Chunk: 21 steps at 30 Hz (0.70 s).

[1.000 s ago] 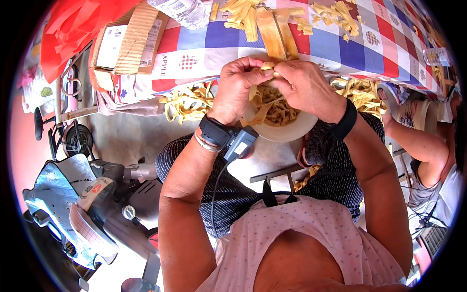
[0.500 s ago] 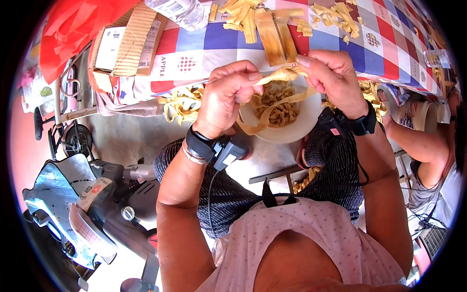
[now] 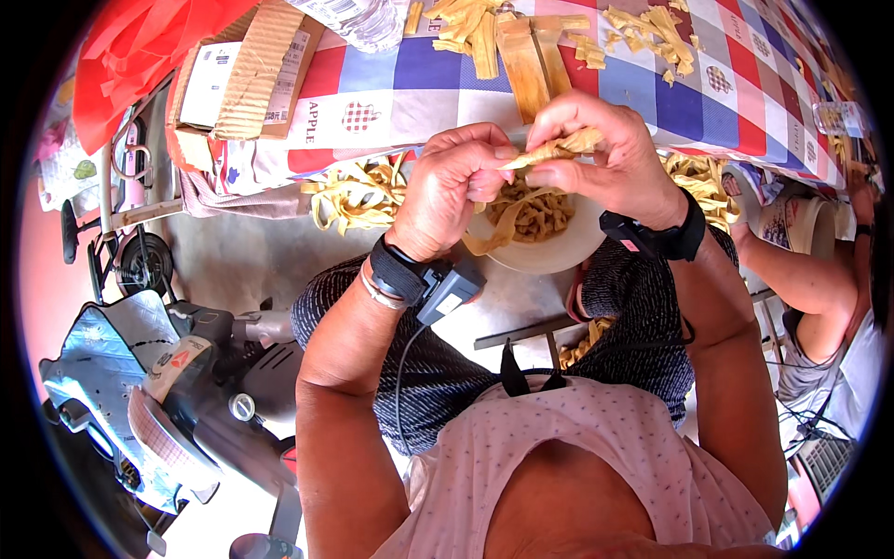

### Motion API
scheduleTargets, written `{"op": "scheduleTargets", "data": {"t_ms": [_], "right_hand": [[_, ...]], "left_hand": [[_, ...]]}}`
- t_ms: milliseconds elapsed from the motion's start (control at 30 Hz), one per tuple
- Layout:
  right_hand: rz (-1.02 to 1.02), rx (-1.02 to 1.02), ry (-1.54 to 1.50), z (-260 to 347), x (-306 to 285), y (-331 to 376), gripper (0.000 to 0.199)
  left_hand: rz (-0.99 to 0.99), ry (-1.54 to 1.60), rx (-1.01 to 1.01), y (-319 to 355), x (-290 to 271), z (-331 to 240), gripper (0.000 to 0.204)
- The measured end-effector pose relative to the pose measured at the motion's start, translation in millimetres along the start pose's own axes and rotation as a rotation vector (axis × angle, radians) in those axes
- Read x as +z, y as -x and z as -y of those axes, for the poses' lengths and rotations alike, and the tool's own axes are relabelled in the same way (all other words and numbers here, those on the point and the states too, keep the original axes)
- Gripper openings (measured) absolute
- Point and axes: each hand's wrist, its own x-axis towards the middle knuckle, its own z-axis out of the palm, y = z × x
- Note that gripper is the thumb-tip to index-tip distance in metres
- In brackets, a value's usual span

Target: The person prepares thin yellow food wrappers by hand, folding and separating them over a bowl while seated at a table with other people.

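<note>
Between my two hands is a pale yellow flat strip (image 3: 566,147), soft and folded, resembling bean curd skin. My left hand (image 3: 442,182) is closed, pinching one end between thumb and forefinger. My right hand (image 3: 619,154) is also closed on the strip, its fingers curled over the twisted part. Below them a white bowl (image 3: 549,265) holds many short, knotted-looking yellow pieces (image 3: 545,219). A tail of strip hangs down over the bowl's left side. The right hand hides part of the bowl.
A checked tablecloth (image 3: 410,70) covers the table ahead, with wooden pieces (image 3: 523,70), loose yellow strips (image 3: 656,37), a clear bottle (image 3: 372,26) and a cardboard box (image 3: 253,84). More strips (image 3: 358,200) hang below its edge. A scooter (image 3: 214,373) stands left; another person's arm (image 3: 801,270) is right.
My right hand has moved left toward my left hand and turned over, with fingers now curled around the strip. The strip, earlier stretched between the hands, is now bunched up.
</note>
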Motion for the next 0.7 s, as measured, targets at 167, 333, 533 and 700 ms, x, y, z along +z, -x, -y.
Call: {"op": "scheduleTargets", "data": {"t_ms": [167, 333, 533, 700], "right_hand": [[0.024, 0.042, 0.136, 5, 0, 0, 0.011], [-0.053, 0.312, -0.090, 10, -5, 4, 0.007], [-0.131, 0.368, -0.083, -2, -20, -1, 0.006], [-0.257, 0.348, -0.087, -26, -44, -18, 0.008]], "left_hand": [[-0.083, -0.122, 0.065, 4, 5, 1, 0.008], [-0.135, -0.194, 0.166, 7, 2, -5, 0.007], [-0.104, -0.496, 0.149, 2, -6, -21, 0.014], [-0.147, -0.551, 0.273, -21, -18, -31, 0.017]]}}
